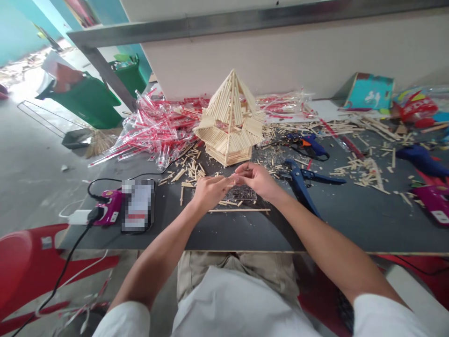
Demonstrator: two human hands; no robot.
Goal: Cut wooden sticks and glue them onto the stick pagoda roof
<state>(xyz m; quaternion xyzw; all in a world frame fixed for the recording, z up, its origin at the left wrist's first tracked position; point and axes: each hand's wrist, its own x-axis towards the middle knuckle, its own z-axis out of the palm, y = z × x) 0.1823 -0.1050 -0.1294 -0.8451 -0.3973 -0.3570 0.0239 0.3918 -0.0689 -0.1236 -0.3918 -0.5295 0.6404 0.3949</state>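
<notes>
My left hand [211, 191] and my right hand [258, 181] meet just above the table, fingertips touching. The fingers of both are drawn together in a pinch; whatever lies between them is too small or hidden to name. Right behind them stands a small pavilion model [229, 124] built of thin pale wooden sticks, with a pointed roof over a wider lower tier. Under the hands lies a clear plastic piece [242, 193] among short cut sticks. One long stick [240, 210] rests flat nearer to me.
Red-and-clear plastic wrappers [157, 124] heap at the back left. A phone [138, 206] and a purple power strip [111, 206] with cords lie left. To the right are blue cutters [301, 182], a blue glue gun [312, 145] and scattered stick offcuts [372, 173].
</notes>
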